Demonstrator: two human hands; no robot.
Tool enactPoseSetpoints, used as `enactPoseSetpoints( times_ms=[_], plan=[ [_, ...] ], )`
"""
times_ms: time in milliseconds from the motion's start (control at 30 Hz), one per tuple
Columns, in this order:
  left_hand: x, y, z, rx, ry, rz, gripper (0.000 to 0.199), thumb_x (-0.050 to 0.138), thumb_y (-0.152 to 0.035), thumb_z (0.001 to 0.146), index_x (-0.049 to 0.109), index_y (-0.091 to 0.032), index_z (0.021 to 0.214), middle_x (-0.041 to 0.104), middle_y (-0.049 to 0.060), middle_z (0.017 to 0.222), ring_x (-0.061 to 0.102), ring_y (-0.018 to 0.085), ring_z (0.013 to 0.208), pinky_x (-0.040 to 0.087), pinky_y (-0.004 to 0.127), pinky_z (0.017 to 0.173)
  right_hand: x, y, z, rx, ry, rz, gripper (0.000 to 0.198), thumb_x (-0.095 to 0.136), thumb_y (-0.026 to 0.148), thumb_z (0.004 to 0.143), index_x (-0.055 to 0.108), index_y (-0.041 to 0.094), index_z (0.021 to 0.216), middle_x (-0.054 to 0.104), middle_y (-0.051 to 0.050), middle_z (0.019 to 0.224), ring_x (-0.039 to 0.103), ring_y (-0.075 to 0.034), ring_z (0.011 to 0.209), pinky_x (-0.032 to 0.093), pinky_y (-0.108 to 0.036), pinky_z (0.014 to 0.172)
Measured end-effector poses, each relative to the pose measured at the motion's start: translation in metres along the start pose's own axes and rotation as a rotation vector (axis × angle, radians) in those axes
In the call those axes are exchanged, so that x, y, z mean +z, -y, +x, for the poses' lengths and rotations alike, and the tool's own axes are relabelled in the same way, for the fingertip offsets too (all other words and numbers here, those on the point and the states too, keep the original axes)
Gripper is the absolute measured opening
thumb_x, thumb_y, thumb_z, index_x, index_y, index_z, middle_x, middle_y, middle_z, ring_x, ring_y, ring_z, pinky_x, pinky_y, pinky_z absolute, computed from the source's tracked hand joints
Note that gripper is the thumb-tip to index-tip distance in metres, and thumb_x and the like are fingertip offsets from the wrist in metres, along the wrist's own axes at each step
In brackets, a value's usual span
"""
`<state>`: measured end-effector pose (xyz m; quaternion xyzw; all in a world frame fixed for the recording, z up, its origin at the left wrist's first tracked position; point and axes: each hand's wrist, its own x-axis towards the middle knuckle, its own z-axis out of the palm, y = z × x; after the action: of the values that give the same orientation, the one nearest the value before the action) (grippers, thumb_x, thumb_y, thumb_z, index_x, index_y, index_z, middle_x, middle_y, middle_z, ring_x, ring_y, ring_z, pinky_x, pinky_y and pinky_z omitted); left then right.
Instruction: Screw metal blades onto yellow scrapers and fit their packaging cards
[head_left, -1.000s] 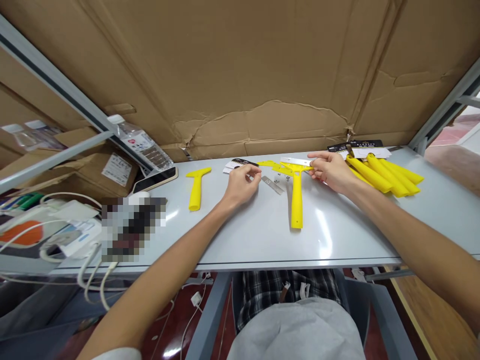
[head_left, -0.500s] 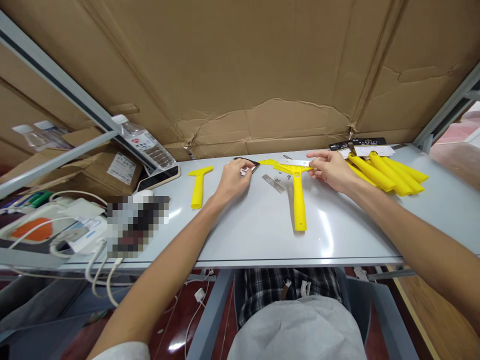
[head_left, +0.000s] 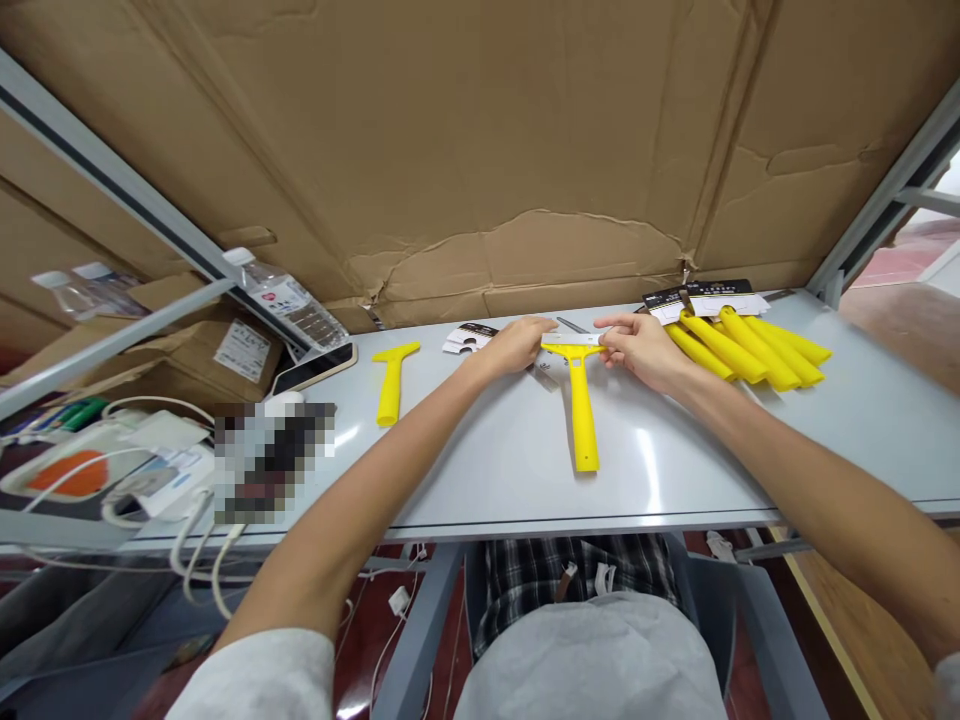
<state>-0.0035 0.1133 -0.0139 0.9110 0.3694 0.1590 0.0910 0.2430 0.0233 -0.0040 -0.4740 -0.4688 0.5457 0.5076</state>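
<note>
A yellow T-shaped scraper lies in front of me, its long handle toward the table's front edge. Along its head runs a flat silver metal strip. My left hand is closed at the left end of the head, with its fingertips partly hidden. At the right end, my right hand pinches the strip and head between thumb and fingers. A small thin metal blade lies on the table, partly behind my left hand. Some tiny metal bits are beside it.
Another yellow handle lies to the left. A black and white card sits behind my left hand. Several yellow scrapers are piled at right with printed cards. A phone, bottle and cables occupy the left side.
My left hand has moved right, from beside the dark card to the left end of the scraper head. The card now shows more. My right hand stays at the right end.
</note>
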Motion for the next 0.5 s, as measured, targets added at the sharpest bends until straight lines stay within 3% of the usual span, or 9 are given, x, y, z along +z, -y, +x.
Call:
enactPoseSetpoints(
  times_ms=[200, 500],
  plan=[
    [-0.007, -0.015, 0.013, -0.018, 0.079, 0.032, 0.028, 0.063, -0.012, 0.085, 0.084, -0.023, 0.1, 0.085, 0.009, 0.109, 0.076, 0.027, 0.108, 0.051, 0.029, 0.091, 0.0, -0.002, 0.0, -0.004, 0.006, 0.0, 0.034, 0.073, 0.009, 0.078, 0.069, 0.013, 0.112, 0.067, -0.004, 0.073, 0.065, -0.013, 0.062, 0.056, -0.026, 0.059],
    [-0.012, -0.011, -0.001, -0.074, 0.057, 0.193, 0.041, 0.063, -0.01, 0.083, 0.084, -0.02, 0.116, 0.082, 0.014, 0.118, 0.073, 0.029, 0.115, 0.049, 0.035, 0.1, 0.001, -0.001, -0.001, 0.004, 0.017, -0.022, 0.034, 0.07, 0.008, 0.079, 0.069, 0.013, 0.113, 0.066, -0.003, 0.072, 0.065, -0.011, 0.061, 0.054, -0.021, 0.057]
  ],
)
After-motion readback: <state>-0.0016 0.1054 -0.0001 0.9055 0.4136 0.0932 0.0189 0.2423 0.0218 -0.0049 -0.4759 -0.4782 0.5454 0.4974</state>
